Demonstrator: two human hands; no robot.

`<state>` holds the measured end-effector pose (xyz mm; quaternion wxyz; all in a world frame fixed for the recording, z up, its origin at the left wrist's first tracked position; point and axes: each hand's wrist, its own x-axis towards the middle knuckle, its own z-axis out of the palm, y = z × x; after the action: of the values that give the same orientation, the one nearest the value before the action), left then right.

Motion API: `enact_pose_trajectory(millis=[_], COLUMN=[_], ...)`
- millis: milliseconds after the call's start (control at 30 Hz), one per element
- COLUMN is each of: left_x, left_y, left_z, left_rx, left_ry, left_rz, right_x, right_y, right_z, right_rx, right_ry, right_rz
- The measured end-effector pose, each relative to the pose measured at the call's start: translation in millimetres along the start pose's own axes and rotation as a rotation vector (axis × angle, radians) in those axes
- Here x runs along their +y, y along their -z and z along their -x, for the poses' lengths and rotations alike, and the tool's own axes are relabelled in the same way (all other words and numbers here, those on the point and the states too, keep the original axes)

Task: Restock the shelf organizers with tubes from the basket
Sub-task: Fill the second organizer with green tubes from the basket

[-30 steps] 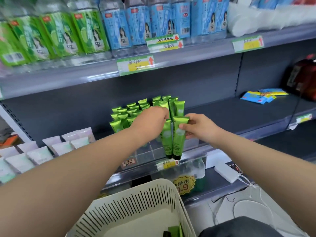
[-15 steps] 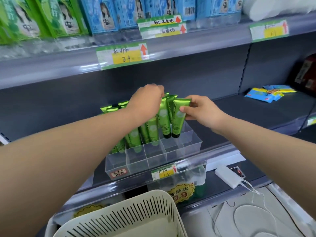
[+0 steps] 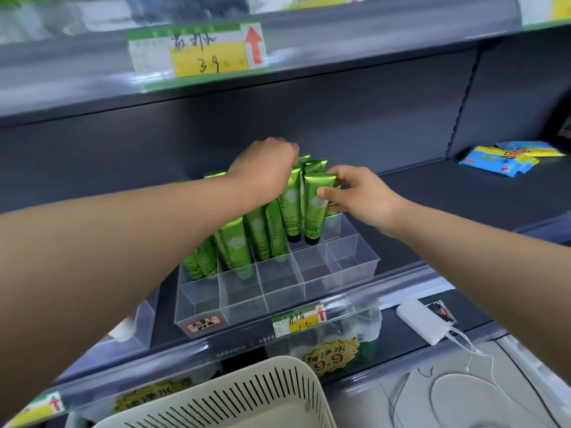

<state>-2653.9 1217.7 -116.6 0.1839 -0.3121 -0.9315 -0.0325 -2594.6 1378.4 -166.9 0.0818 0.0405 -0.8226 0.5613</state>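
Left hand point(image 3: 265, 168) curled over the tops of the green tubes point(image 3: 258, 233) standing in the far cells of the clear organizer point(image 3: 340, 268). Right hand point(image 3: 361, 196) pinches the rightmost tube point(image 3: 315, 217) below its crimped top, cap down, upright. Slotted white basket point(image 3: 247, 393) sits nearest, below the shelf edge.

A large price label point(image 3: 197, 50) with a red arrow hangs on the front edge of the upper shelf point(image 3: 370, 35). Blue and yellow packets point(image 3: 506, 157) lie near the right back edge of the middle shelf point(image 3: 448, 193), and a smaller price tag point(image 3: 298, 321) sits on its front edge. A white power bank point(image 3: 425, 322) rests on the lower shelf, its white cable point(image 3: 466, 344) trailing over the front edge.
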Motion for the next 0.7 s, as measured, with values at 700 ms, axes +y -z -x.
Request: enact_pose_trajectory(millis=[700], left_x=[0], left_y=[-38], left_z=[4], left_rx=[-0.053], left_ry=[0.027], left_rz=[0.097], right_x=[29], right_y=[-20], right_z=[-13], right_rx=[-0.007], right_ry=[-0.046], right_rz=[0.159])
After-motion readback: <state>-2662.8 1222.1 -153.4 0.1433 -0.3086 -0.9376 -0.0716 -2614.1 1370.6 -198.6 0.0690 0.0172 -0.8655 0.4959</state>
